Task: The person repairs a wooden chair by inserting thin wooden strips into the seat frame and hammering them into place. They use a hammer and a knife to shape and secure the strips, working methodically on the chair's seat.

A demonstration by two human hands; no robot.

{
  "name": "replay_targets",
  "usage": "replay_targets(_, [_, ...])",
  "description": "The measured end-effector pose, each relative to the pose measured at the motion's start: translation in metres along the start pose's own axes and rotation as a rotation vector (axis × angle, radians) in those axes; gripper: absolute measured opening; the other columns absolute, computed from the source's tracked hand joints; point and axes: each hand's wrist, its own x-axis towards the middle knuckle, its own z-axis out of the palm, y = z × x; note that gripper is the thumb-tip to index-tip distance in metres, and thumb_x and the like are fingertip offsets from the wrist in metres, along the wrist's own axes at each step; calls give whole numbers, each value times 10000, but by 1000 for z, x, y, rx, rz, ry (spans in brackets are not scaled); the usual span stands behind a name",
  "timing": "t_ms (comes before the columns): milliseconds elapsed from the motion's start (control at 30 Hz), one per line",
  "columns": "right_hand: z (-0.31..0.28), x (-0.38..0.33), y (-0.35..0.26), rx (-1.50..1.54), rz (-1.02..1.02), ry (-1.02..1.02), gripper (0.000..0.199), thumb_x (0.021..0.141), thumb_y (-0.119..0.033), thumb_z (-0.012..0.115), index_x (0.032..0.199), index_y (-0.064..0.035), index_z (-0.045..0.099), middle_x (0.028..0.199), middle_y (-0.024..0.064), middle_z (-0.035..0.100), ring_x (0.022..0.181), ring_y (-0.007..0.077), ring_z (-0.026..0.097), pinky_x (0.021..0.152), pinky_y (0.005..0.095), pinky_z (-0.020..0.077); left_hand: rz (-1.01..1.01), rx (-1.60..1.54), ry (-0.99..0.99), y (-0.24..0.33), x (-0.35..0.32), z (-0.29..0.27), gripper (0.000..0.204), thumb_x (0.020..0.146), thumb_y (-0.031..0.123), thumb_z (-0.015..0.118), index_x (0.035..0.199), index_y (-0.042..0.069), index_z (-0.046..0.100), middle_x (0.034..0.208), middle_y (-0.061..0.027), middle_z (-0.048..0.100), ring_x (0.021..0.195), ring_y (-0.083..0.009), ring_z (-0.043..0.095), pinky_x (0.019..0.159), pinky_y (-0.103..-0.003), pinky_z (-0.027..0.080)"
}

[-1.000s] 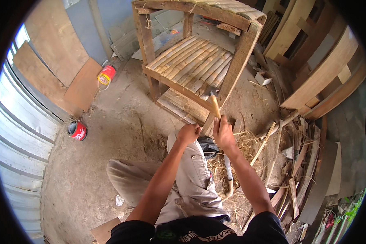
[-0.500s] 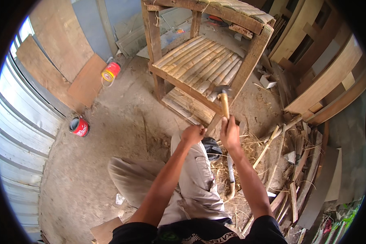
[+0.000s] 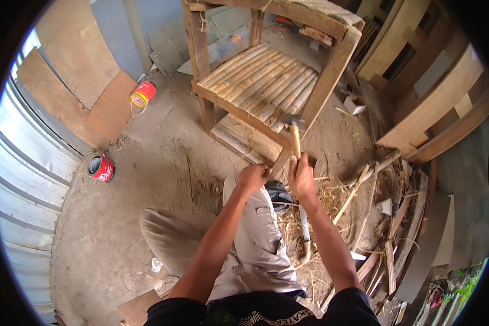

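Note:
A wooden rack (image 3: 239, 111) with split-bamboo slat shelves stands in front of me. My right hand (image 3: 301, 176) is wrapped round the wooden handle of a hammer (image 3: 295, 142). The hammer is held upright, its dark metal head overlapping the front right part of the middle bamboo shelf (image 3: 261, 81); I cannot tell whether it touches. At the rack's lower front corner, my left hand (image 3: 253, 177) is closed with its fingertips pinched together. What it holds, if anything, is too small to make out.
A machete-like tool (image 3: 305, 225) with a curved handle lies among bamboo shavings by my right leg. Wood scraps (image 3: 396, 228) pile up at the right. Two red cans, one tipped (image 3: 143, 93) and one open (image 3: 101, 168), are on the left near a corrugated metal wall (image 3: 30, 217).
The whole view has shifted slightly, so the rack and cans appear a little further left. Both hands and the hammer keep nearly the same place against the rack.

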Motion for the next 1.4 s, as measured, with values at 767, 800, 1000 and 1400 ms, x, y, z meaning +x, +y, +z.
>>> replay_targets(767, [-7, 5, 12, -33, -159, 71, 280, 1040, -245, 490, 968, 24, 457, 629, 276, 576, 575, 481, 613, 462, 496, 424, -1, 8, -15, 5, 2, -9, 212, 886, 297, 665, 996, 138, 753, 829, -176, 699, 759, -371, 678, 670, -445, 530])
replay_targets(800, [-5, 1, 14, -41, -127, 35, 280, 1041, -245, 486, 977, 26, 455, 624, 270, 573, 570, 475, 615, 460, 495, 424, -43, -5, -54, 4, 3, -10, 207, 884, 288, 668, 1004, 145, 758, 856, -179, 702, 770, -377, 679, 680, -442, 533])
replay_targets(1000, [2, -1, 23, 51, 69, 11, 243, 1061, -226, 434, 1020, 4, 498, 604, 126, 610, 459, 216, 594, 399, 398, 426, -58, -14, -41, 1, -1, -5, 245, 881, 322, 673, 971, 108, 753, 831, -177, 702, 798, -379, 681, 717, -442, 540])
replay_targets(1400, [-8, -5, -6, 58, 1, 30, 258, 1028, -242, 507, 1014, 11, 461, 697, 325, 602, 770, 531, 615, 561, 548, 464, 64, 54, -12, -4, 4, 2, 246, 922, 343, 611, 883, 114, 695, 784, -168, 693, 761, -388, 680, 691, -484, 543])
